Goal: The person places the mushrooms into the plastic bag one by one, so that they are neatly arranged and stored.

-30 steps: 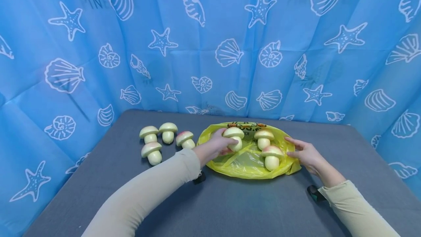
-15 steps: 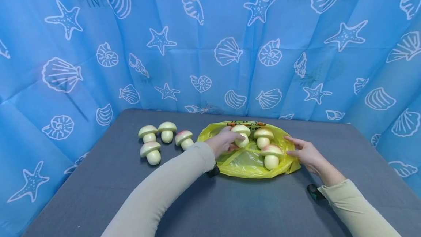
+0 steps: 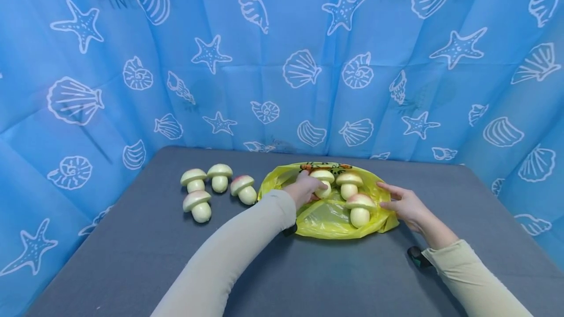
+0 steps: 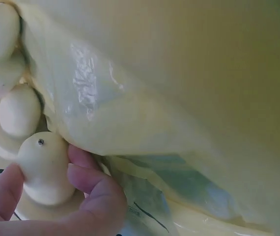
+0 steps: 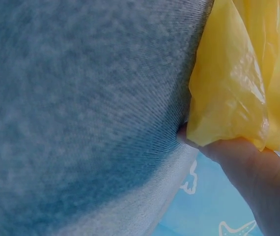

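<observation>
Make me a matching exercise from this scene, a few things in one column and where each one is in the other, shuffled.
Things:
1. left hand
2. right hand
3. four toy mushrooms
4. yellow plastic bag

Places or states:
A. standing on the bare grey table, left of the bag
B. lying flat, with three mushrooms on it
C. gripping a toy mushroom
D. at the bag's right edge

Pairs: 1-C, 2-D, 3-A, 4-B

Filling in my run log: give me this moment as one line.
left hand: grips mushroom on bag | right hand: holds bag edge | two more mushrooms on bag | four on table
</observation>
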A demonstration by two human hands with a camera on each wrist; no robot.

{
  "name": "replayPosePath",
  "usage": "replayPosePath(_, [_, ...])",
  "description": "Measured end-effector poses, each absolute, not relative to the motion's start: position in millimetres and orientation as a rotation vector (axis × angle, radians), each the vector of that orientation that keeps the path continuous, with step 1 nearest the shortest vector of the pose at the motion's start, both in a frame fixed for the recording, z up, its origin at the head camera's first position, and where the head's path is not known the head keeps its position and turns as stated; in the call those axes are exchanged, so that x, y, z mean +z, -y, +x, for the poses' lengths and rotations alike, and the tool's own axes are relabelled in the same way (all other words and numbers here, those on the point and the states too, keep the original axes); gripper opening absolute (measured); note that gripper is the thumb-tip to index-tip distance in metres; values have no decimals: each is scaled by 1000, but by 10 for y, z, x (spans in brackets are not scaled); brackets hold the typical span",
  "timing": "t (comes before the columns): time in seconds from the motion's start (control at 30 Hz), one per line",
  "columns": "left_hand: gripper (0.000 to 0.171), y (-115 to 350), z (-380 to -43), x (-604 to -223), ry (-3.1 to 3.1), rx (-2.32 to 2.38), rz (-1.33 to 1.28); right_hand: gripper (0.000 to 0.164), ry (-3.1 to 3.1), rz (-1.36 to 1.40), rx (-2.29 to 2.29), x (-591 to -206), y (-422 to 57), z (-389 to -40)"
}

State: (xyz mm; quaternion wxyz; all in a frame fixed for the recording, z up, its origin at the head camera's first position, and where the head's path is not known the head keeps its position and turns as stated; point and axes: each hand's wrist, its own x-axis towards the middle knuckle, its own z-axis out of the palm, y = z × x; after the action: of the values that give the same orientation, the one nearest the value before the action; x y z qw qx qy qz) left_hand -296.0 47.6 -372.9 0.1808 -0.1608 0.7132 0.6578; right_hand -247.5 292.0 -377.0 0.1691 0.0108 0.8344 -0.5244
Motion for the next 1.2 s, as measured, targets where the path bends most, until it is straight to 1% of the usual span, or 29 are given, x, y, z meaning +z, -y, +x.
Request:
replayPosePath(0.17, [84, -488, -3030, -3786, -2036, 1806, -473, 65, -2361, 42, -1495, -3763, -2921, -2473])
replayPosePath(0.33, [84, -514, -3070, -3803, -2051, 1778, -495, 64, -2352, 35, -1497, -3750, -2911, -2468])
replayPosePath(0.53, [82, -517, -3078, -3788, -2081, 1756, -505, 64, -2358, 33, -1496, -3754, -2910, -2471])
replayPosePath(0.7, [84, -466, -3055, -3786, -2077, 1738, -506, 64, -2357, 37, -1492, -3758, -2908, -2465])
replayPosePath(0.9, [81, -425, -3037, -3804, -2088, 1743, -498, 65, -2348, 23, -1496, -3741, -2900, -2452])
replayPosePath(1.2, [72, -462, -3109, -3853, -2108, 1725, -512, 65, -2346, 16, -1503, -3744, -2892, -2453])
